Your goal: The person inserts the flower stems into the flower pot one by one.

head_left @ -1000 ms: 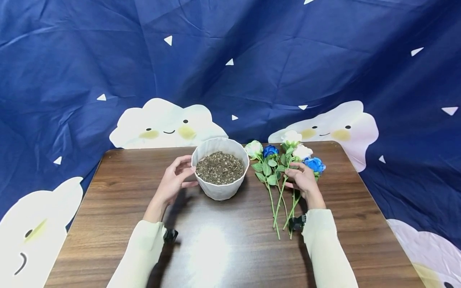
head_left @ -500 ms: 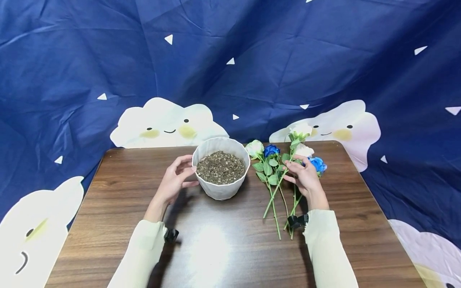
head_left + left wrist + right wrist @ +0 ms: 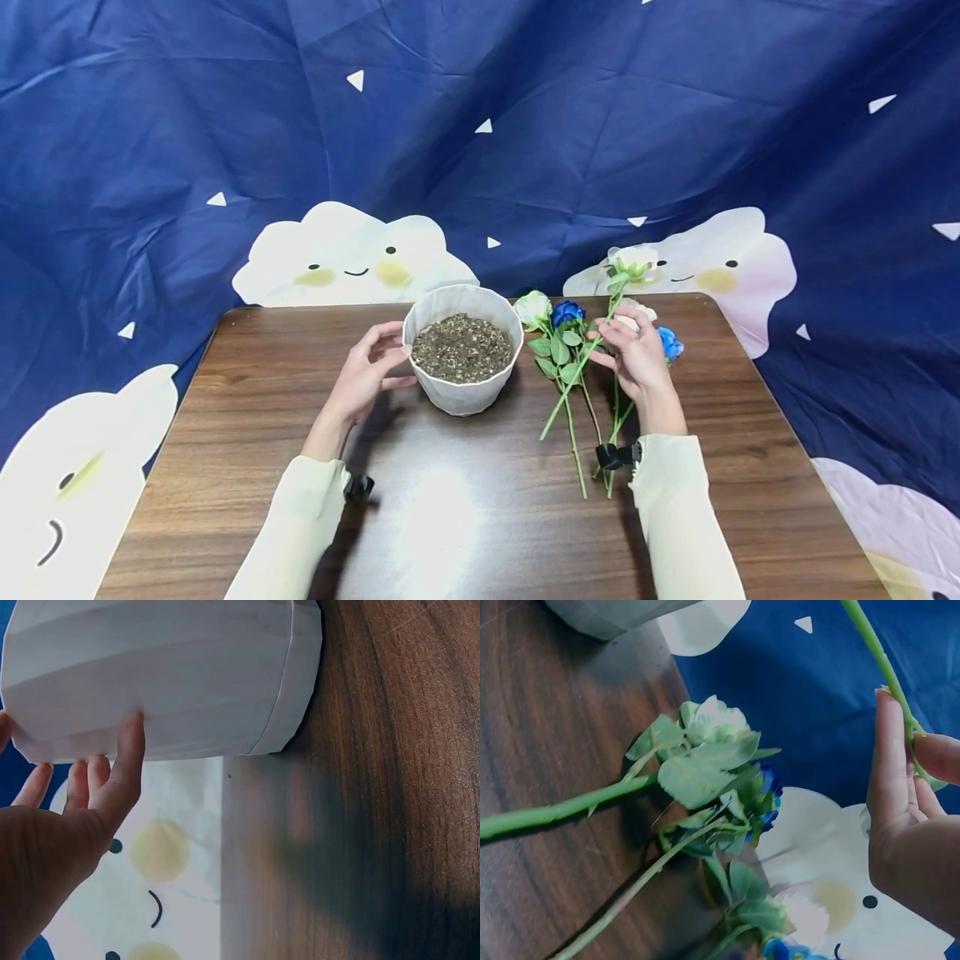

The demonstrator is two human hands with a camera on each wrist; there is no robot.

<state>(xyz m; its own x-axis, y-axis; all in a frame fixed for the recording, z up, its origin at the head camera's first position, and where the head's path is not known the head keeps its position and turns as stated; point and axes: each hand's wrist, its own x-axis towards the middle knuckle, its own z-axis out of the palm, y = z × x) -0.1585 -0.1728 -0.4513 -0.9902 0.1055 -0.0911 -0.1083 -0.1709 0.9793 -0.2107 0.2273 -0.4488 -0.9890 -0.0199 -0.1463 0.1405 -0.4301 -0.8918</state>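
A green-stemmed white rose (image 3: 632, 263) is slanting from the right hand (image 3: 636, 357), whose fingers are pinching its stem above blue and white roses (image 3: 567, 314) that it is partly hiding. The left hand's (image 3: 362, 372) loose fingers are touching a faceted white pot (image 3: 465, 397) of soil (image 3: 461, 348). A glossy brown counter (image 3: 262, 400) is lying beneath, blue cloud-print cloth (image 3: 525, 67) hanging behind.

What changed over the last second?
The right hand has raised the white rose: its top moved up and right, its lower stem up and left, so it leans more. No release seen. Left hand stays against the pot; other roses look unmoved.
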